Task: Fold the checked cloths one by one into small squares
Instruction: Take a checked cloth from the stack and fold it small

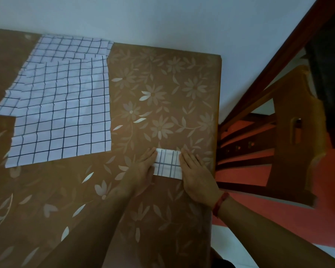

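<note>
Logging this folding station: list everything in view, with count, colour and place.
tablecloth: one, brown with pale flowers, spread across most of the view.
folded cloth: one, white with dark checks, near the tablecloth's right edge.
unfolded cloths: several overlapping, count unclear, white with dark checks, far left.
chair: one, brown wood, right of the tablecloth.
wristband: one, red, right wrist.
left hand: one, flat on the folded cloth's left end.
right hand: one, flat on its right end.

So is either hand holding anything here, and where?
Nothing is gripped: left hand and right hand lie flat, pressing the folded cloth at its two ends.
</note>
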